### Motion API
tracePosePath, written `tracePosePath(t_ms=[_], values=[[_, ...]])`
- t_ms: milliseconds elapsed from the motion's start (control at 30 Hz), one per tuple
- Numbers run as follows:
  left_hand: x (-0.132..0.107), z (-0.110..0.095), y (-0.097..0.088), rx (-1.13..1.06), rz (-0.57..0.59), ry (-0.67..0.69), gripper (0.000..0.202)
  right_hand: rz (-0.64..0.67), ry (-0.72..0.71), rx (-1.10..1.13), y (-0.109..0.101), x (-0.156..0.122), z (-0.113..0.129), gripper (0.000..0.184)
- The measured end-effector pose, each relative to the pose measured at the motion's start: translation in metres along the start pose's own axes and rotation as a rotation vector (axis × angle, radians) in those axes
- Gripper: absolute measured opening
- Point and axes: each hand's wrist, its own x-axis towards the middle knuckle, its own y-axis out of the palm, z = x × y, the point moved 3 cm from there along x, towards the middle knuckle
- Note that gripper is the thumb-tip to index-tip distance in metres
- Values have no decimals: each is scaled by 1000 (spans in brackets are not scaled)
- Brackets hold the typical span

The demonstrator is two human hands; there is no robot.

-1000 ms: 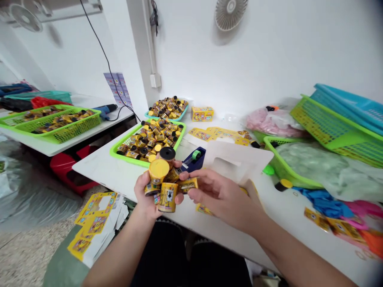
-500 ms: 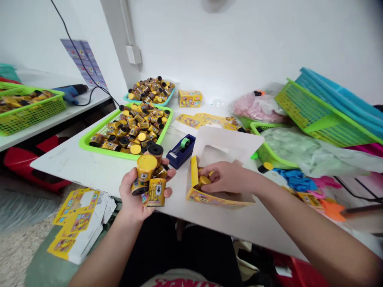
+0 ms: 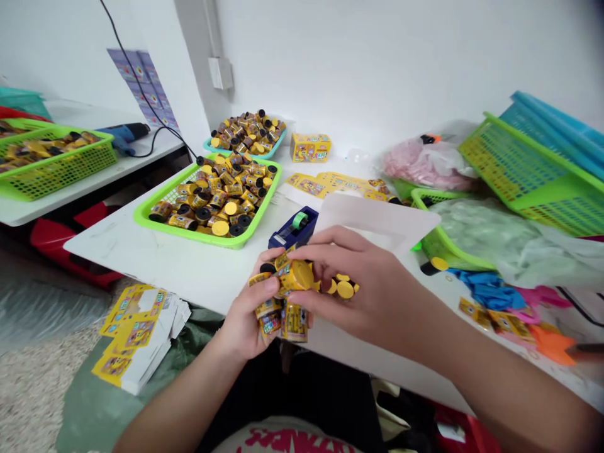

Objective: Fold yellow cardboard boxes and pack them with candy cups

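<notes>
- A person's left hand point(image 3: 240, 318) is curled around a cluster of small yellow canisters point(image 3: 295, 324), held above the near edge of a white table point(image 3: 198, 274).
- The right hand point(image 3: 365, 286) has its fingers and thumb closed on one yellow-lidded canister point(image 3: 302, 275) at the top of that cluster; the left thumb touches it too.
- Just beyond the right hand, a white box flap point(image 3: 377, 214) stands raised, and more yellow lids point(image 3: 345, 289) show past the fingers.
- Behind the hands are a blue tape dispenser point(image 3: 293, 228) and a green basket point(image 3: 189, 236) heaped with similar canisters.
</notes>
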Motion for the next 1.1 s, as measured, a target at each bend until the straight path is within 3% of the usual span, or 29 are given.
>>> tracePosePath(t_ms=[167, 267, 333, 433, 600, 700, 800, 933, 1100], values=[[5, -4, -1, -87, -74, -27, 46, -49, 68, 268, -7, 2, -16, 30], [7, -12, -2, -113, -104, -11, 41, -93, 171, 173, -30, -10, -34, 37], [7, -18, -5, -111, -108, 11, 42, 25, 238, -31, -41, -21, -46, 36], [6, -22, -9, -94, -124, 43, 43, 278, 348, -212, -36, -32, -64, 34], [7, -14, -6, -65, -144, -3, 41, 488, 454, -96, -4, -28, -86, 31], [8, -8, -1, -46, -148, 12, 43, 323, 462, 5, -2, -20, -82, 34], [7, -2, 2, 12, -153, 76, 51, 141, 530, 253, 1, -21, -62, 40], [7, 7, 7, 64, -101, 137, 54, 117, 531, 353, 20, -25, -34, 43], [11, 8, 12, -13, -132, 140, 59, 98, 446, 305, 25, -20, -27, 52]])
